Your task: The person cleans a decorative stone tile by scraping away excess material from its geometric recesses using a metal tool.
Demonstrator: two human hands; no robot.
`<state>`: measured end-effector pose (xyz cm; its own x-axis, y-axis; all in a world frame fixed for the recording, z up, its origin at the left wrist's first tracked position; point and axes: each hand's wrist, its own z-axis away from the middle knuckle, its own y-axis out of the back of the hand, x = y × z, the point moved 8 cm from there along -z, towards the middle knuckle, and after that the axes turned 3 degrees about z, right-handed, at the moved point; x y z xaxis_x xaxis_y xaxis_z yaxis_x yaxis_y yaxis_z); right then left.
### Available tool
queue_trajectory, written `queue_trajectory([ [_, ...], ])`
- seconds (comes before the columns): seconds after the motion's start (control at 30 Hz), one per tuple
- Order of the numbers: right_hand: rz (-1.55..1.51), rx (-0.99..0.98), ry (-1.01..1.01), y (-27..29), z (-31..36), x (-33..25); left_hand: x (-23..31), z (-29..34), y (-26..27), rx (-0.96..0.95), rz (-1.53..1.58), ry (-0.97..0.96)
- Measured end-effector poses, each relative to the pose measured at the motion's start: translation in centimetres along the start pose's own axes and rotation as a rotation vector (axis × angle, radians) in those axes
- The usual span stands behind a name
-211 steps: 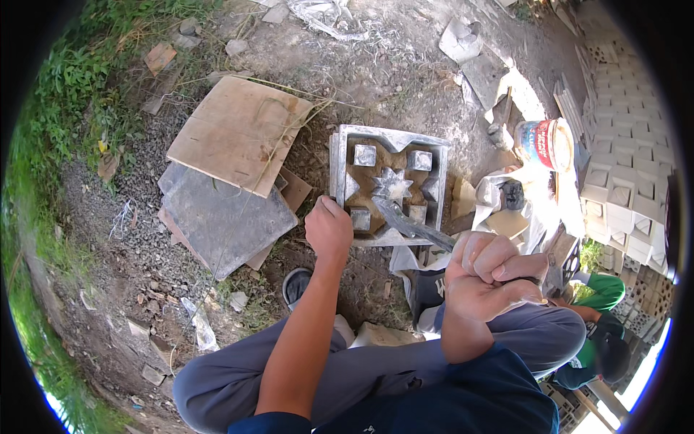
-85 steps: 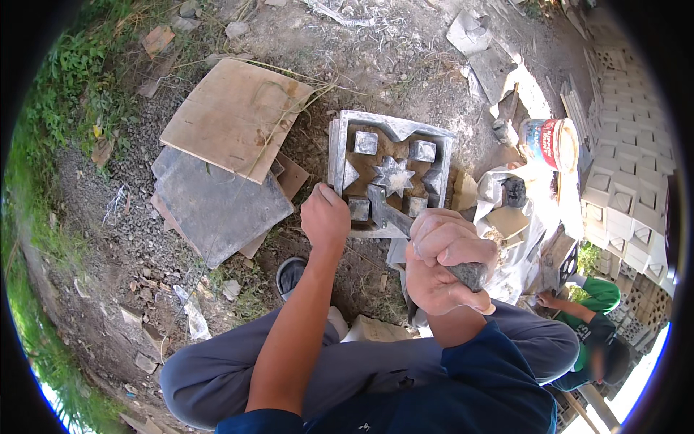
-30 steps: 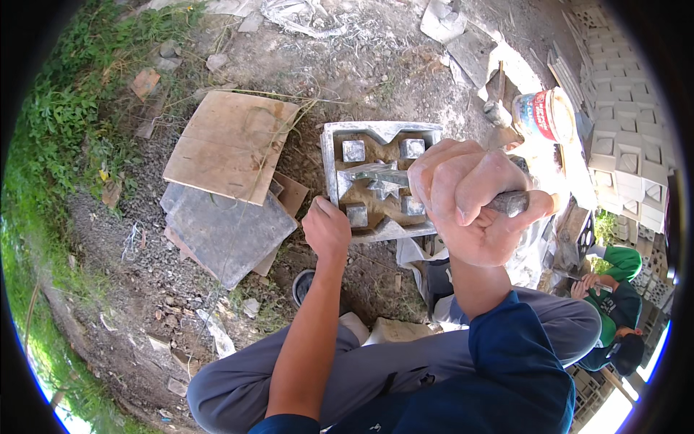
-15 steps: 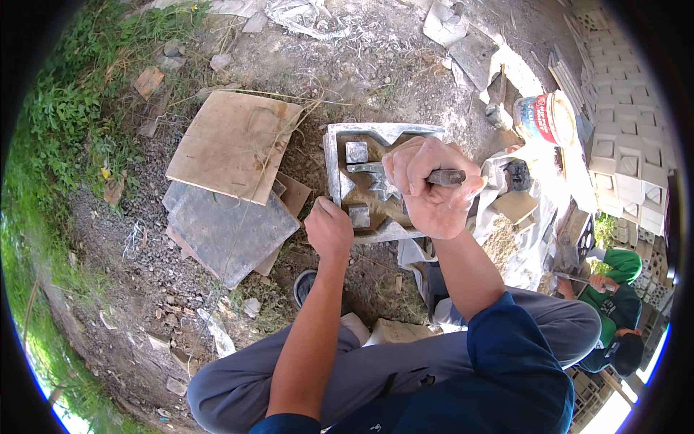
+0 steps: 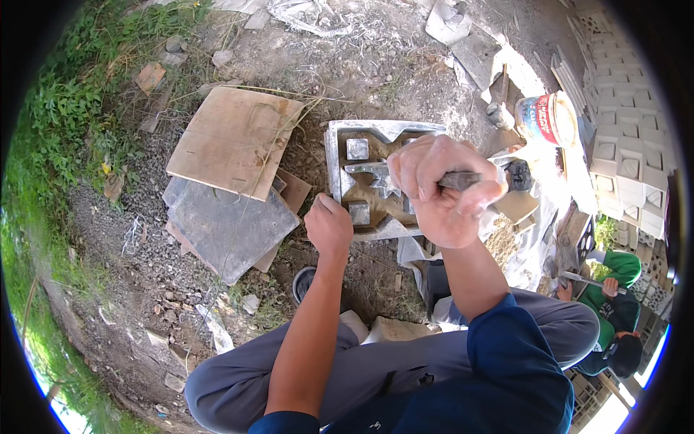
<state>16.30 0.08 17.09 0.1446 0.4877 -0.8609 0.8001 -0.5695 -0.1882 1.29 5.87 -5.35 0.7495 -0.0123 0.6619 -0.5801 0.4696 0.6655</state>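
A grey metal block mould (image 5: 335, 163) lies on the ground before me, with square posts, notched walls and a star-shaped centre piece; brown material shows between these parts. My left hand (image 5: 329, 226) is closed at the mould's near left corner, fingers curled against its rim. Over the mould's right half, my right hand (image 5: 444, 188) is wrapped round a dark, worn handle (image 5: 460, 180). Only the handle's top end sticks out of the fist; the rest of the tool is hidden beneath the hand. That hand and forearm also cover the mould's right side.
Left of the mould lie stacked boards, a tan one (image 5: 235, 141) over a grey one (image 5: 228, 231). A paint bucket (image 5: 553, 119) stands at the far right beside white sheeting and a sand heap (image 5: 500, 244). Pale blocks (image 5: 622, 152) are stacked rightward. A person in green (image 5: 618, 267) works at lower right.
My right hand has moved a little to the right and looks larger, uncovering more of the mould's centre. My left hand stays at the corner. The other person's hands and tool have shifted slightly.
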Motion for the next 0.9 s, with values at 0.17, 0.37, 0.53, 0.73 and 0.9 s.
queue_trajectory([
  [0.17,-0.016,-0.046,-0.083,-0.4,-0.5,0.3,-0.9,-0.3,0.2,0.005,-0.036,0.031],
  [0.37,0.067,0.000,-0.085,0.2,-0.7,1.4,-0.5,-0.1,-0.3,0.021,-0.014,0.003],
  [0.53,-0.020,-0.083,-0.113,0.1,0.4,1.5,0.4,-0.1,-0.1,0.036,-0.009,-0.022],
  [0.73,-0.167,0.030,0.085,2.4,-1.4,-0.2,-0.1,0.1,0.3,-0.045,-0.040,0.061],
  [0.9,-0.318,0.216,0.207,4.6,-3.1,-5.3,2.0,-0.3,-0.2,-0.133,-0.059,-0.102],
])
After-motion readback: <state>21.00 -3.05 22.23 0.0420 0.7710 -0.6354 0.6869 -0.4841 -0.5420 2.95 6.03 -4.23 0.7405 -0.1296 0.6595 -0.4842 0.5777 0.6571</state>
